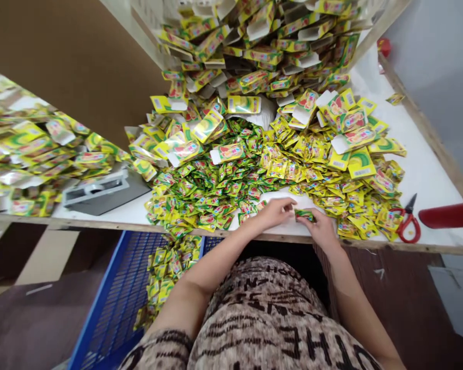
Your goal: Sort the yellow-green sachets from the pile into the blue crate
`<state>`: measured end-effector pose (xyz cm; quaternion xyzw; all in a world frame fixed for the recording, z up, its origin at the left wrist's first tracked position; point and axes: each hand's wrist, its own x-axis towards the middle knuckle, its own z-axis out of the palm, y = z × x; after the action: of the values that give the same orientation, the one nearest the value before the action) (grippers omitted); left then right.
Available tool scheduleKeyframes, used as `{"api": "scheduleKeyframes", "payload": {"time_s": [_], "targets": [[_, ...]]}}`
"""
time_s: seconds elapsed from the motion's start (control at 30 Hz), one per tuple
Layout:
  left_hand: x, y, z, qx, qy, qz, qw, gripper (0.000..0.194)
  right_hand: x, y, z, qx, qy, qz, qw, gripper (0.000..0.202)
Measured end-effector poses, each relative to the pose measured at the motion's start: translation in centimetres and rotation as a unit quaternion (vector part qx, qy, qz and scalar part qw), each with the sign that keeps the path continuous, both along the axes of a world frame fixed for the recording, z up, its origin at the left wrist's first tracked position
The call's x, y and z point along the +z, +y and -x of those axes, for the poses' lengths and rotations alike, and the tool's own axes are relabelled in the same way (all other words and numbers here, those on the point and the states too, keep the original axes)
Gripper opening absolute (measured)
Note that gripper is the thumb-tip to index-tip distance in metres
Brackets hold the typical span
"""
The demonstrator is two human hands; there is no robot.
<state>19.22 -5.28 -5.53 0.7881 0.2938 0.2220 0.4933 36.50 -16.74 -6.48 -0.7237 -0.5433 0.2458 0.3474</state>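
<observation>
Close to the table's front edge, my right hand (321,228) is closed on a small green-and-yellow packet (304,215); whether it is a sachet or a little carton is hard to make out. My left hand (277,211) is just left of the packet, with its fingers bent and pinched together near the packet's end. What those fingers hold, if anything, is too small to name. Beyond the hands lie heaps of green sachets (204,190) and yellow sachets (312,149). Several small yellow cartons (357,136), some with open flaps, lie on top.
A large pile of cartons (254,56) fills the back. Red-handled scissors (409,221) and a red tube-like object (447,215) lie at right. On the left are a grey metal-edged object (104,192), a cardboard panel (61,56) and more cartons (34,159). A blue crate (108,298) holding sachets stands below.
</observation>
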Motion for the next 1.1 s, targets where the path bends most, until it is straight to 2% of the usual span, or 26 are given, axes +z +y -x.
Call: {"api": "scheduleKeyframes", "payload": {"time_s": [0.03,0.07,0.1,0.17,0.2,0.23,0.3,0.37,0.43,0.57,0.67,0.77,0.83,0.9,0.93,1.0,1.03,1.1], "targets": [[0.9,1.7,1.1,0.054,-0.001,-0.023,0.998,0.022,-0.1,0.0,0.0,0.002,-0.020,-0.011,1.000,0.026],[1.9,3.7,2.4,0.132,0.004,-0.059,0.989,0.020,-0.1,-0.2,0.1,0.003,-0.047,-0.025,0.999,0.022],[2.9,5.8,3.9,0.228,0.021,-0.103,0.968,0.019,-0.1,-0.3,0.4,0.008,-0.076,-0.039,0.996,0.019],[4.7,10.0,6.9,0.395,0.096,-0.177,0.896,0.027,0.0,-0.9,1.2,0.055,-0.120,-0.054,0.990,0.015],[5.4,11.8,8.4,0.451,0.152,-0.183,0.860,0.033,0.0,-1.2,1.8,0.092,-0.129,-0.051,0.986,0.016],[5.8,13.3,9.6,0.482,0.207,-0.172,0.834,0.039,0.1,-1.5,2.4,0.126,-0.130,-0.042,0.983,0.017],[6.1,15.3,11.3,0.498,0.289,-0.120,0.809,0.047,0.2,-1.9,3.5,0.150,-0.111,-0.017,0.982,0.017],[5.8,16.0,11.8,0.482,0.307,-0.085,0.817,0.047,0.0,-2.0,4.0,0.121,-0.075,0.004,0.990,0.013],[5.3,15.9,11.6,0.468,0.275,-0.089,0.835,0.047,-0.2,-1.9,3.9,0.092,-0.041,0.015,0.995,0.014],[4.9,15.5,10.4,0.444,0.213,-0.108,0.864,0.055,-0.4,-1.8,3.4,0.091,-0.001,0.018,0.996,0.024],[6.1,15.3,10.4,0.448,0.183,-0.113,0.868,0.042,-0.6,-1.7,3.1,0.078,0.039,0.035,0.996,0.020],[8.5,13.6,11.4,0.438,0.129,-0.140,0.879,0.034,-0.6,-1.5,2.8,0.024,0.088,0.024,0.996,0.023],[9.9,11.2,11.6,0.356,0.073,-0.130,0.923,0.034,0.0,-1.3,2.8,-0.021,0.167,0.001,0.986,0.029],[10.4,8.0,10.9,0.202,0.053,-0.071,0.975,0.030,1.3,-0.8,2.9,-0.060,0.255,-0.033,0.965,0.032],[10.1,6.3,10.1,0.123,0.063,-0.035,0.990,0.029,2.1,-0.4,3.0,-0.074,0.284,-0.054,0.954,0.032],[8.7,3.2,7.9,0.024,0.098,0.017,0.995,0.030,3.8,0.4,3.5,-0.080,0.300,-0.099,0.945,0.029],[7.6,1.9,6.8,0.007,0.102,0.029,0.994,0.034,4.6,0.9,3.7,-0.071,0.293,-0.119,0.946,0.028],[5.3,-0.1,4.7,0.015,0.078,0.042,0.996,0.042,5.6,1.9,4.0,-0.037,0.254,-0.147,0.955,0.028]]}}
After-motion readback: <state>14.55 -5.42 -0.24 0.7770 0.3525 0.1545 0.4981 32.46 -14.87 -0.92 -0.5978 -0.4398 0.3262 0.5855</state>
